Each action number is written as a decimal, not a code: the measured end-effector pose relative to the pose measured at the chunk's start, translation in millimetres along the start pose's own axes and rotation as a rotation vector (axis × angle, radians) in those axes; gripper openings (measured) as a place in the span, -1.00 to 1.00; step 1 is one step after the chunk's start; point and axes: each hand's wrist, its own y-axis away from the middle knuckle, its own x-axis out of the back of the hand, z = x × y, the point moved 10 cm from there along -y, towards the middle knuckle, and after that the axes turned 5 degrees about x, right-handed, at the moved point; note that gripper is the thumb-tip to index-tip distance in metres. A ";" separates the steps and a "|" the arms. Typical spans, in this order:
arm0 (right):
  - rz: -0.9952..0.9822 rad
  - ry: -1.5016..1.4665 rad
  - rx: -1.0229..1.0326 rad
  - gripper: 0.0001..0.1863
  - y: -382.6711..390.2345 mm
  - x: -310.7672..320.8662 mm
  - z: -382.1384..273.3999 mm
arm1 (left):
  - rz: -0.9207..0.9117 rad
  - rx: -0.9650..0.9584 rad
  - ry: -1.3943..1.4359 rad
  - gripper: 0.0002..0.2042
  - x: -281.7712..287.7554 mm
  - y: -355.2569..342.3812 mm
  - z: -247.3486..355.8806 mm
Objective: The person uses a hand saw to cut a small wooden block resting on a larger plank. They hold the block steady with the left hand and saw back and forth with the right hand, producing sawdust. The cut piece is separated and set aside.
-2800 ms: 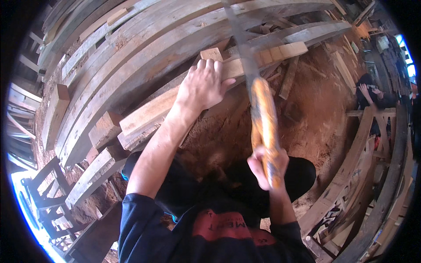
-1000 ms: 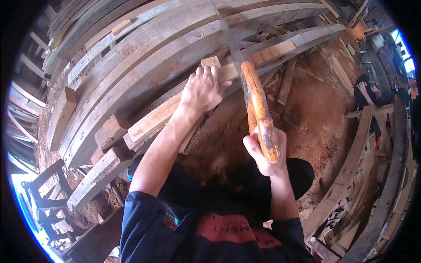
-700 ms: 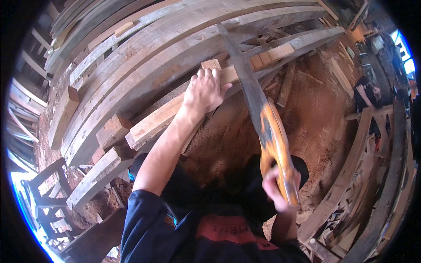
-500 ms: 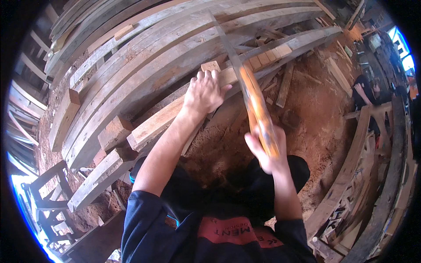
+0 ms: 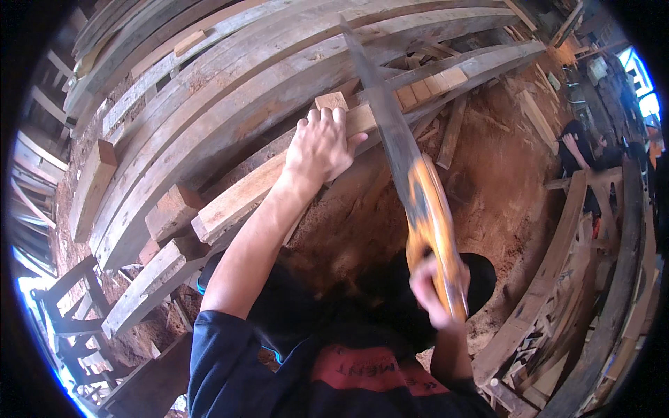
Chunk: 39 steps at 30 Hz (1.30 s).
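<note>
Because the pale timber [image 5: 244, 189] looks free to shift, the left hand [image 5: 320, 148] most likely serves as its clamp: palm down, fingers curled over the far edge, thumb stuck out to the right, partly closed around the wood. Timber lies slantwise in front of the person, left end nearer the body, on top of a curved grey timber [image 5: 503, 58], presumably for a raised, firm bed. Squared wood block [image 5: 330, 102] pokes up just beyond the knuckles; contact with the fingers can't be told.

Right hand [image 5: 437, 289] is closed round the rear of the yellow handle [image 5: 435, 209] of the saw, near the right knee [image 5: 481, 279]; hand blurred, exact finger wrap unclear. Blade [image 5: 387, 115] points forward and slightly left, crossing the pale timber just right of the left hand. That spot probably keeps the holding hand near the blade for stiffness, yet out of its line. Whether teeth sit in a cut: blurred, can't tell. Beyond the blade, crosswise lines [image 5: 426, 87] run evenly along the timber's right part, cuts or marks unclear. Knees sit apart, likely leaving the right arm room. Reddish-brown ground [image 5: 488, 188] lies below; co-worker's hand [image 5: 573, 148] shows far right.
</note>
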 end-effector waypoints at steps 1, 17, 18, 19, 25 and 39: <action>0.009 -0.127 -0.104 -0.80 32.0 8.0 9.7 | -0.005 0.013 -0.008 -0.44 2.6 2.4 -2.4; -0.079 -0.165 -0.075 -0.87 1.1 -11.5 15.0 | -0.015 -0.012 0.026 -0.42 -3.2 0.1 -0.3; -0.084 -0.185 -0.154 -0.85 -27.8 -23.8 25.7 | -0.029 -0.010 0.037 -0.42 -5.3 2.0 -0.7; -0.048 -0.170 0.009 -0.83 -57.3 -27.9 20.5 | -0.030 -0.016 0.039 -0.42 -5.2 0.4 4.6; 0.052 -0.127 -0.144 -0.79 3.2 -6.1 20.1 | -0.005 0.000 0.012 -0.44 -0.3 -1.0 2.0; 0.069 -0.238 -0.185 -0.81 9.1 -10.2 37.2 | -0.050 -0.018 0.078 -0.47 -6.0 1.1 -1.3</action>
